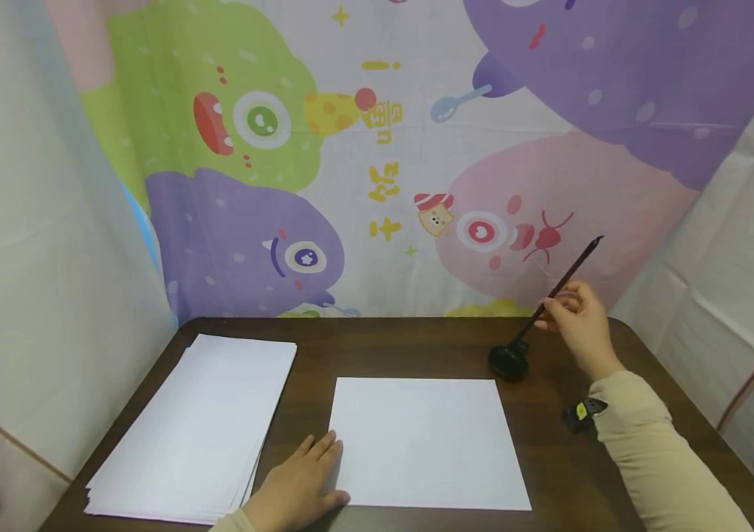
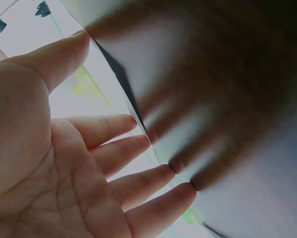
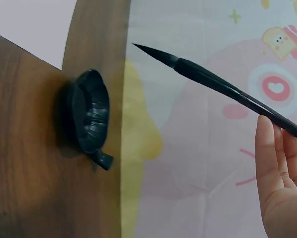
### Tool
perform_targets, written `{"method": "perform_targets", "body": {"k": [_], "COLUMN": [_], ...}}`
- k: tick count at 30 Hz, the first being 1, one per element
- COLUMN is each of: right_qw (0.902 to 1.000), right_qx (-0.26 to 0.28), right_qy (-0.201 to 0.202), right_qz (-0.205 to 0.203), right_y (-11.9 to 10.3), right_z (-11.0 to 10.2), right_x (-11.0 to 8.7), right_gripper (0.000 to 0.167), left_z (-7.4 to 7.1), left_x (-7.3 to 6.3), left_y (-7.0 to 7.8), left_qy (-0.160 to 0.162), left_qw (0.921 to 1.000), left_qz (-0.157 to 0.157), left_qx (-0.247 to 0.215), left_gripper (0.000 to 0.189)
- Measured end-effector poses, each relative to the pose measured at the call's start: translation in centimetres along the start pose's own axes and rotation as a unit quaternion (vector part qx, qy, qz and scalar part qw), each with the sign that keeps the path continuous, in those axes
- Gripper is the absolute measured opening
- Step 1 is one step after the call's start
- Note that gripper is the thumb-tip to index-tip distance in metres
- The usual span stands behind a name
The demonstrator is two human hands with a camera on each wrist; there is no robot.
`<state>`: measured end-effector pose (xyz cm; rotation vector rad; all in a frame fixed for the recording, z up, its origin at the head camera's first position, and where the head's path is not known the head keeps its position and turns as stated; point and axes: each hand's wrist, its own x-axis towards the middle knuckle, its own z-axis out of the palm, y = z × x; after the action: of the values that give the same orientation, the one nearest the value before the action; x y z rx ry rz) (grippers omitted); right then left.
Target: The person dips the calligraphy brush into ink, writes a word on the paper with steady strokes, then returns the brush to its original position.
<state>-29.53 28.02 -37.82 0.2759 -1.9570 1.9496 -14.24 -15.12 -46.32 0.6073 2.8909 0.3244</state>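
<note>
My right hand (image 1: pixel 579 325) pinches a dark calligraphy brush (image 1: pixel 566 277) by its handle. The brush slants, with its pointed black tip lowest and overlapping a small black ink dish (image 1: pixel 508 362) in the head view. From the right wrist, the bristle tip (image 3: pixel 153 53) shows apart from the dish (image 3: pixel 91 111), whose fluted inside and short stub handle are visible. My left hand (image 1: pixel 300 480) lies palm down with straight fingers at the left edge of a blank white sheet of paper (image 1: pixel 426 443). Its fingertips meet the sheet's edge; in the left wrist view the palm (image 2: pixel 64 163) shows.
A stack of white paper (image 1: pixel 197 428) lies at the left of the dark brown table (image 1: pixel 403 347). A small black object with a yellow-green mark (image 1: pixel 579 414) appears beside the right sleeve (image 1: pixel 642 428). Behind the table hangs a cartoon-printed cloth (image 1: pixel 363 281).
</note>
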Motion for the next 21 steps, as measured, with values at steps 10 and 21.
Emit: {"method": "perform_targets", "body": {"k": [10, 21], "right_qw": [0.9992, 0.9902], "right_qx": [0.002, 0.002], "right_qy": [0.034, 0.117], "right_qz": [0.019, 0.076], "right_y": [2.2, 4.5], "right_z": [0.0, -0.5], "right_x": [-0.7, -1.0], "right_gripper": [0.005, 0.009], "left_z": [0.0, 0.0], "left_x": [0.0, -0.1], "left_y": [0.0, 0.0], "left_qy": [0.002, 0.008], "left_qw": [1.0000, 1.0000], "left_qz": [0.001, 0.004], "left_qx": [0.000, -0.002], "left_gripper": [0.078, 0.077]}}
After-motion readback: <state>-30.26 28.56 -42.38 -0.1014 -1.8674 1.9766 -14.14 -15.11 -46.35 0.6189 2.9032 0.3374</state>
